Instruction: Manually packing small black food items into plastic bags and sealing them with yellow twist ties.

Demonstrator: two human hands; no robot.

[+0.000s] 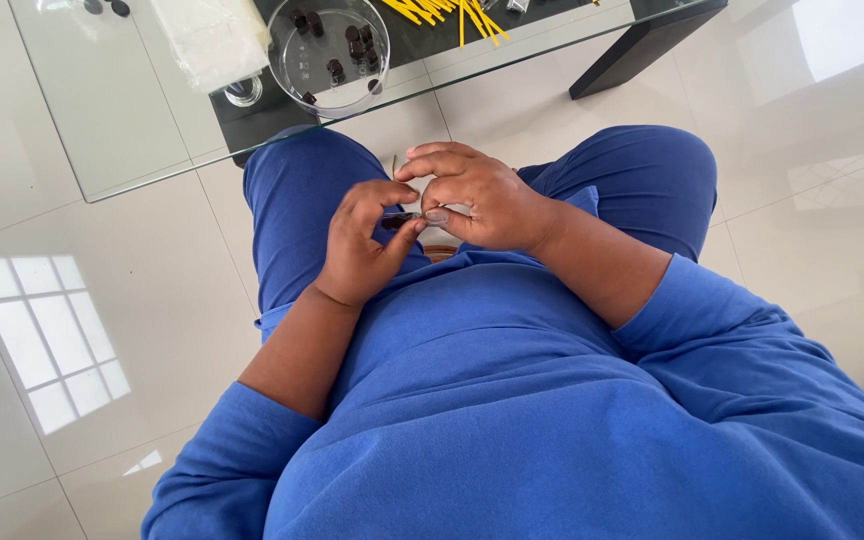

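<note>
— What's in those hands?
— A small dark piece point(399, 219), held over the lap. The left hand point(364, 245) and the right hand point(477, 197) both pinch it, fingertips meeting.
— And on the glass table point(102, 110)?
— A clear round dish point(330, 52) of similar dark pieces, beside yellow sticks point(447, 12).

We see a glass surface point(102, 130) with dark legs over a glossy pale tiled floor point(72, 330). On it stands a clear round dish point(335, 55) of small dark pieces, beside a clear plastic bag point(214, 38), a small glass ring point(243, 92) and a heap of yellow sticks point(447, 12).
</note>
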